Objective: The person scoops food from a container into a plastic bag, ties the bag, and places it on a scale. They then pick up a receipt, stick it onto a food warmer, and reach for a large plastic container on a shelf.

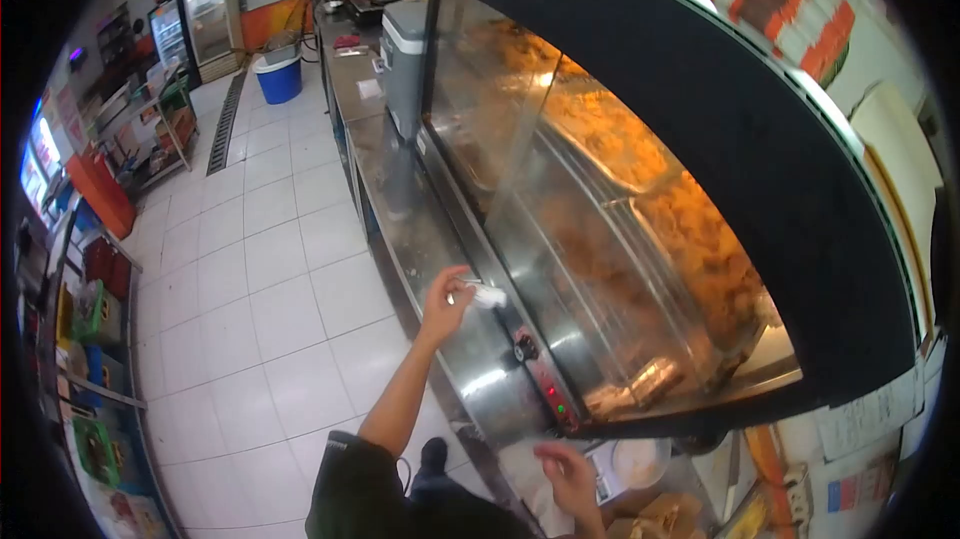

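Note:
My left hand (447,304) reaches out over the steel counter (405,224), its fingers pinched on a small white crumpled wad (487,295). Whether the wad is paper, cloth or plastic I cannot make out. It is beside the front edge of a heated glass display case (520,179), near the control knob (525,344). Trays of orange-brown fried food (690,249) lie behind the glass. Lower down, my right hand (572,484) is slightly blurred, fingers loosely apart with nothing seen in them. A round pale container (638,461) stands just right of it.
A grey cooler box (403,64) stands on the counter past the case. Brown paper bags (660,517) lie near my right hand. A blue bucket (278,77) sits on the tiled floor (250,289). Shelves with green crates (92,449) line the left.

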The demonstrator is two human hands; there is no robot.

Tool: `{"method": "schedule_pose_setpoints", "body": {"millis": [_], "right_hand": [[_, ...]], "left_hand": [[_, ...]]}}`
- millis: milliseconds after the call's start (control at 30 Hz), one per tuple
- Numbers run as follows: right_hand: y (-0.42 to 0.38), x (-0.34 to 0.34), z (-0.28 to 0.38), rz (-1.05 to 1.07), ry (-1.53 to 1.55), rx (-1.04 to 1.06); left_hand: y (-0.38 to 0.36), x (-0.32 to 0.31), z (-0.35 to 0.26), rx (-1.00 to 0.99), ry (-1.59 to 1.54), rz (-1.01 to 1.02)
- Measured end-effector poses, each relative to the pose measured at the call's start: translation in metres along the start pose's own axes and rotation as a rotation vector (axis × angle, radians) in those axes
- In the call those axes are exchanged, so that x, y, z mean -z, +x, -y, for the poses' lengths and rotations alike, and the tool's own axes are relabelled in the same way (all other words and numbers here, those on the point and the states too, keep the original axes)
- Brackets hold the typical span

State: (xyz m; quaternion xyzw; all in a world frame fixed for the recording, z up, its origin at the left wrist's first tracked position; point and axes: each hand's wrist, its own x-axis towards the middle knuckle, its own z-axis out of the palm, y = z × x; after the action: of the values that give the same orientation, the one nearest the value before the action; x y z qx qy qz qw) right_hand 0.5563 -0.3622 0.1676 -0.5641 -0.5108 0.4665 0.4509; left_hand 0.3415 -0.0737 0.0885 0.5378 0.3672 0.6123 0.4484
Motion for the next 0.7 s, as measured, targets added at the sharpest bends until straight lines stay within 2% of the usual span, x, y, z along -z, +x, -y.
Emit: {"method": "schedule_pose_setpoints", "body": {"millis": [33, 100, 200, 233, 300, 333, 367, 400, 433, 500, 567, 633, 700], "right_hand": [[0.017, -0.011, 0.002, -0.011, 0.000, 0.091], [0.049, -0.032, 0.014, -0.090, 0.000, 0.277], [0.082, -0.055, 0.046, -0.230, 0.028, 0.470], [0.087, -0.060, 0.050, -0.247, 0.036, 0.474], [0.089, -0.065, 0.052, -0.288, 0.262, 0.462], [0.086, -0.061, 0.050, -0.294, 0.211, 0.460], [0.082, -0.056, 0.053, -0.299, 0.215, 0.462], [0.078, -0.051, 0.058, -0.205, 0.287, 0.471], [0.075, -0.047, 0.061, -0.111, 0.358, 0.478], [0.070, -0.040, 0.060, -0.100, 0.313, 0.520], [0.066, -0.036, 0.063, -0.095, 0.262, 0.564], [0.061, -0.031, 0.076, -0.223, 0.256, 0.595], [0.060, -0.023, 0.089, -0.283, 0.217, 0.664]], "left_hand": [[-0.020, -0.006, -0.030, 0.022, 0.009, 0.020], [-0.056, -0.022, -0.086, 0.074, -0.213, 0.067], [-0.088, -0.040, -0.134, 0.068, -0.346, 0.119], [-0.093, -0.045, -0.143, 0.066, -0.340, 0.137], [-0.101, -0.053, -0.159, 0.042, -0.402, 0.131], [-0.101, -0.053, -0.168, 0.039, -0.398, 0.138], [-0.098, -0.053, -0.179, 0.106, -0.439, 0.232], [-0.094, -0.053, -0.187, 0.170, -0.480, 0.325], [-0.091, -0.055, -0.191, 0.166, -0.477, 0.329], [-0.082, -0.057, -0.199, 0.266, -0.533, 0.422], [-0.065, -0.060, -0.212, 0.226, -0.470, 0.464], [-0.042, -0.070, -0.232, 0.069, -0.393, 0.538], [-0.019, -0.085, -0.264, 0.012, -0.384, 0.579]]}}
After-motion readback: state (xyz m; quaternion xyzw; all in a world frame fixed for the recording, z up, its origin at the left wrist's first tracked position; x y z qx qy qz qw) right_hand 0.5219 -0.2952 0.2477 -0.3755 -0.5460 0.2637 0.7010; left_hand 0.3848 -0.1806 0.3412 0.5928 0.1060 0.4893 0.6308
